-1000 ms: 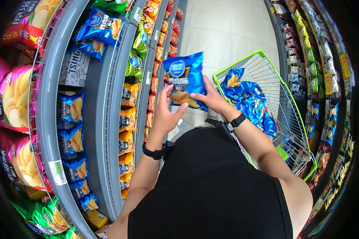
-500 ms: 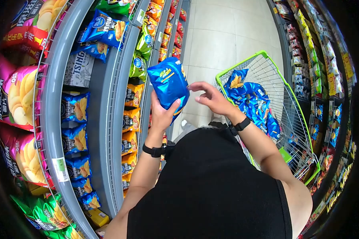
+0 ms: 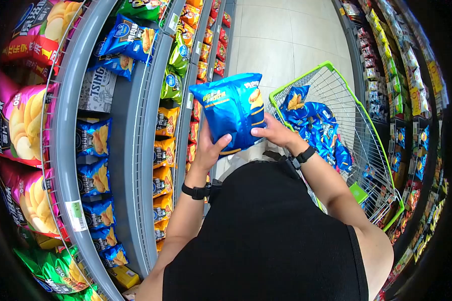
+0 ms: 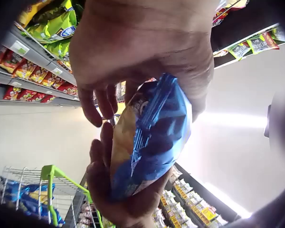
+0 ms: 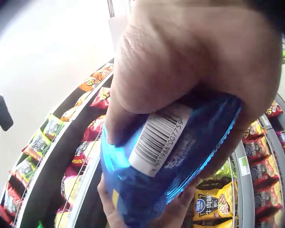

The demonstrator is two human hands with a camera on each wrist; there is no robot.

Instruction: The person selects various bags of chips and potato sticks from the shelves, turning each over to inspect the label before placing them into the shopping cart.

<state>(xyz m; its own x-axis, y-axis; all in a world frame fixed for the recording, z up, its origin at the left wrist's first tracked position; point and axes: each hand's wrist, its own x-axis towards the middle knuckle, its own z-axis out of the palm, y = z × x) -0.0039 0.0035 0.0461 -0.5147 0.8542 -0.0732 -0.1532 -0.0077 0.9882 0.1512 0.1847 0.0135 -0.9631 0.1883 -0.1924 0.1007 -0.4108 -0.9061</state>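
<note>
While both thumbs press on its upturned face, a blue crisp packet [image 3: 231, 108] is held up in front of the person's black top [image 3: 271, 226], apart from the shelves and the trolley [image 3: 331, 75]. The grip of the left hand [image 3: 209, 146] is clamped on the packet's lower left corner, and the grip of the right hand [image 3: 277, 132] is clamped on its lower right side, thumb on top. In the right wrist view, a white barcode label [image 5: 159, 140] shows on the packet beside the right hand. Each wrist wears a black strap.

Seen from the held packet in the head view, the green-rimmed wire trolley stands between 3 and 4 o'clock, a heap of blue packets [image 3: 319, 128] lying inside it. Toward 8 o'clock, orange packets [image 3: 163, 153] sit in a row on a grey shelf. At 9 o'clock, farther out, a column of shelved blue bags [image 3: 94, 138] sits below a grey-and-white printed box [image 3: 98, 91], with large pink bags [image 3: 31, 123] beyond a wire guard. Pale floor tiles [image 3: 266, 30] stretch away toward 12 and 1 o'clock, and past the trolley, around 3 o'clock, runs another shelving row filled with small packs.
</note>
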